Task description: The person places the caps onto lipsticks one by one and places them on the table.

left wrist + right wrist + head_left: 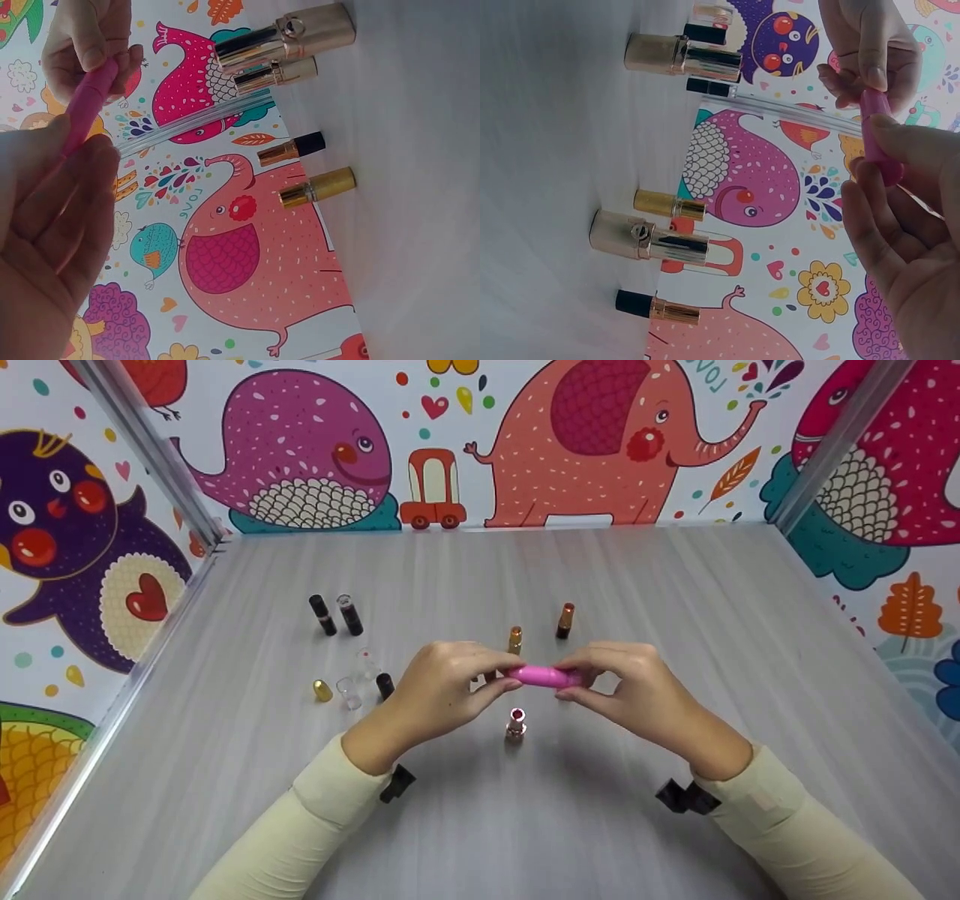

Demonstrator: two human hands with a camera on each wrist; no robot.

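Note:
A bright pink lipstick tube (541,676) lies crosswise between my two hands, above the table. My left hand (442,682) pinches one end between thumb and fingers. The other end is pinched by my right hand (630,679), whose fingertips cover part of it. In the right wrist view the pink tube (879,142) bridges both hands. Just below it in the head view, a rose-gold lipstick base (515,729) stands upright. A gold lipstick base (515,639) stands behind the tube, and a black and copper one (565,622) is farther right.
Two dark lipstick pieces (322,616) stand at the back left of the table (675,600). Nearer are a gold cap (322,691), clear caps (349,694) and a black piece (385,685) beside my left wrist. Printed cartoon panels (300,435) wall the table's back and sides.

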